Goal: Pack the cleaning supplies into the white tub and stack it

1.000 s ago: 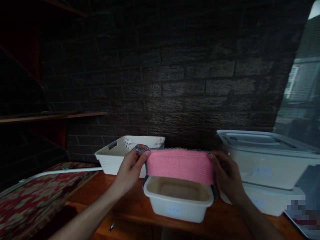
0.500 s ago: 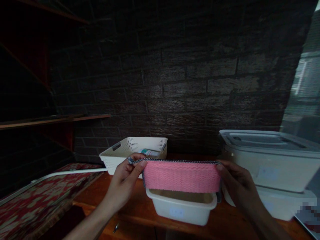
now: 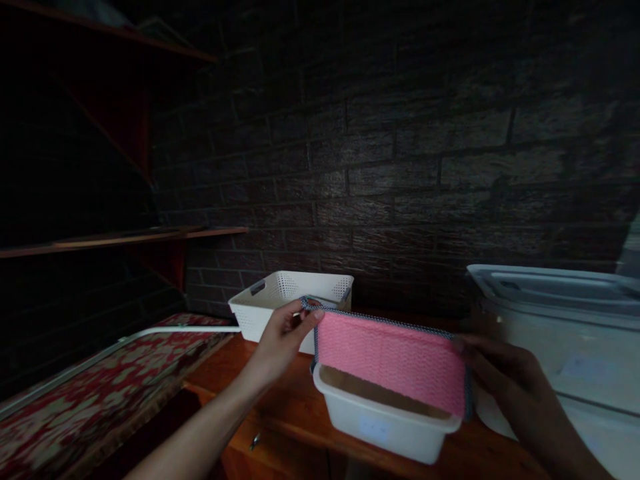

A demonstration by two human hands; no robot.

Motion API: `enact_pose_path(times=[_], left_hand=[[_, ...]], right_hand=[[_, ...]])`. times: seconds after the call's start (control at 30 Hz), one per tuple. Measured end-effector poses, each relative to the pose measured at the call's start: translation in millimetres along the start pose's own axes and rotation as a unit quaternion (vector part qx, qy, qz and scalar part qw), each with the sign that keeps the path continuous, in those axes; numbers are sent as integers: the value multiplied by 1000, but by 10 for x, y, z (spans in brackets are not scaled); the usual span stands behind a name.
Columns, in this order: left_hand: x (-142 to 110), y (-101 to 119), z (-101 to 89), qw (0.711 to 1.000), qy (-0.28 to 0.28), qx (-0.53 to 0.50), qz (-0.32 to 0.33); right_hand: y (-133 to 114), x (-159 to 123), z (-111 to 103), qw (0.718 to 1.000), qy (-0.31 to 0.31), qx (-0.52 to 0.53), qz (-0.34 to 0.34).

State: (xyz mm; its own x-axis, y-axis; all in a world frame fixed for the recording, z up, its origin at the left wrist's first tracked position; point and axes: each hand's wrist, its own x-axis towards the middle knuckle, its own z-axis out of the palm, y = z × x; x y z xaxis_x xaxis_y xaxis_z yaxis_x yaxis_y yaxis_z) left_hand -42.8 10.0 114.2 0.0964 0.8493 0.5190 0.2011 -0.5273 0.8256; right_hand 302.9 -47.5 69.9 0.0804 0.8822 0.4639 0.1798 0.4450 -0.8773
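Note:
A pink textured cloth [image 3: 390,357] with a dark checked border hangs stretched between my hands. My left hand [image 3: 285,333] pinches its upper left corner between thumb and fingers. At the upper right corner, my right hand [image 3: 505,367] is closed on the same edge. The cloth looks folded and tilts down toward the right. Below and partly behind it stands a small white bin [image 3: 385,423] with a pale label on its front; the cloth hides part of its opening.
A white perforated basket [image 3: 255,320] stands behind my left hand on the wooden cabinet top [image 3: 295,393]. Stacked lidded boxes [image 3: 545,333] are at the right. A white rail [image 3: 175,329] crosses a red patterned cloth [image 3: 125,367] at the left. Wooden shelves [image 3: 150,237] project above it.
My view has turned left, so everything sits farther right in the picture. The cloth, level before, now slopes down to the right. Both hands keep hold of it.

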Motion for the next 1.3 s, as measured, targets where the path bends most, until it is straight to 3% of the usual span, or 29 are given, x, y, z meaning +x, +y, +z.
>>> enact_pose_path(times=[0.1,0.2,0.37,0.5,0.6,0.67,0.77,0.83,0.93,1.03,1.1,1.17,1.3], left_hand=[[91,-74,-28,999,0,-26,-20],[178,-125,-19,990,-25,-127,-58],[320,-123,69,930,-38,-344,-120],[438,-44,222,952,17,-294,-82],[509,75,316,965,0,-255,-64],[554,198,329,973,-51,-219,-59],[635,448,279,981,-168,-101,-14],[698,643,234,969,-243,-29,27],[788,938,195,944,-319,39,68],[858,1156,183,935,-332,76,98],[886,1210,178,938,-322,82,103],[893,1179,176,946,-300,76,95],[841,965,220,971,-228,45,60]], right_hand=[[-103,-116,73,997,-41,-51,-34],[-123,-245,188,977,-62,-145,-141],[53,-369,452,930,-60,-230,-280],[116,-404,625,899,-96,-267,-335],[23,-417,644,875,-137,-302,-352],[-62,-386,600,880,-147,-311,-327],[-149,-190,522,937,-84,-270,-203],[-182,54,513,977,-7,-182,-112],[-247,479,595,999,9,27,-44],[-338,780,716,964,-110,242,13],[-380,869,770,933,-157,320,52],[-396,891,794,923,-157,344,76],[-392,861,789,935,-128,326,52]])
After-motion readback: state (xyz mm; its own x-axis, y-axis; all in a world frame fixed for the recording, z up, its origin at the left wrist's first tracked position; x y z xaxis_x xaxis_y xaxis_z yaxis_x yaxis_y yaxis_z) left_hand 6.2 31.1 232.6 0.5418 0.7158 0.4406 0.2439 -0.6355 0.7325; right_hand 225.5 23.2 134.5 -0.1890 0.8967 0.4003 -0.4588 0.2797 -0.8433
